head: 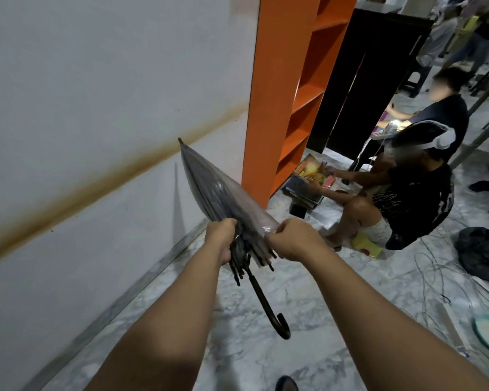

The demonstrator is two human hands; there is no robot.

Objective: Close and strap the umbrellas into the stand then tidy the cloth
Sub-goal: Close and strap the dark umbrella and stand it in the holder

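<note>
Head view: the umbrella (223, 198) is folded, tip up near the wall, held above the floor. The left hand (220, 238) clenches the rib ends; the right hand (291, 239) pinches the canopy edge. Strapping looks pending; no stand or cloth visible.

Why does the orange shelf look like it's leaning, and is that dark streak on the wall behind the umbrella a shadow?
Head view: the wide-angle lens tilts straight lines, so the shelf and the wall slant; the thin dark streak beside the umbrella looks like its shadow, while the long brown band is a stain. Both hands, left and right, are fairly sharp; the far background is soft and dim.
</note>
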